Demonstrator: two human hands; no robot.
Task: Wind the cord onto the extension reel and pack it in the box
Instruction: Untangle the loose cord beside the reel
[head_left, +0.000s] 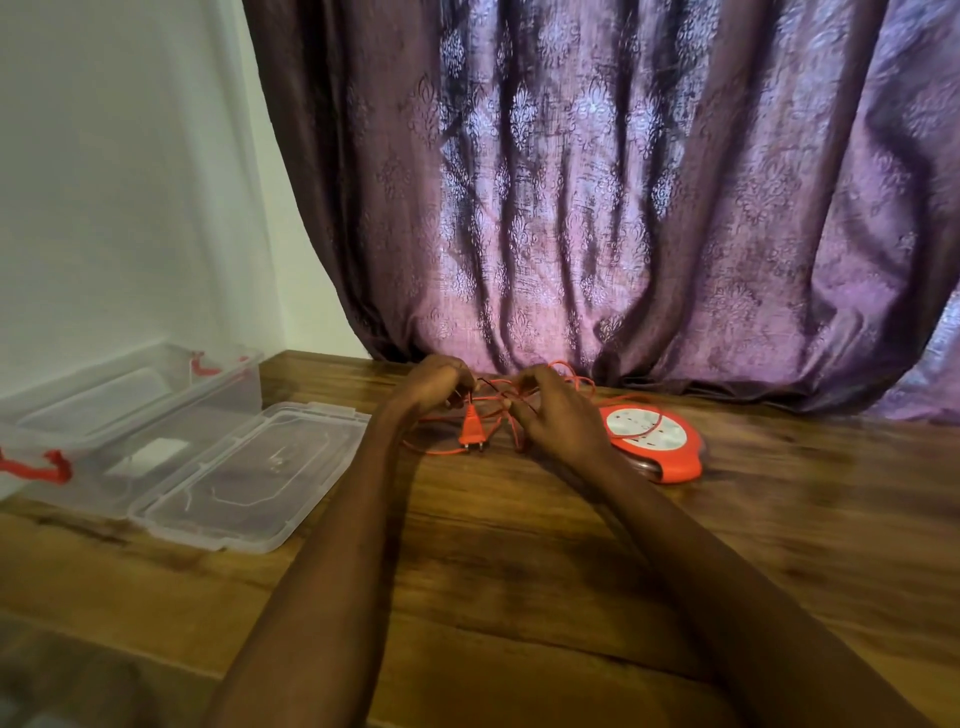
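The thin orange cord (498, 402) lies in a loose tangle on the wooden table (519, 545), between the plug (471, 430) and the reel (652, 441) just to its right; it looks light and limp, likely to snag on itself, so it is best taken near the plug and fed strand by strand. The left hand (439, 383) and the right hand (558, 415) both seem to pinch strands with curled fingers, though blur makes this uncertain. A clear box (130, 415) with its lid (249, 478) beside it waits on the left, under a white wall (119, 182) and purple curtain (623, 208).
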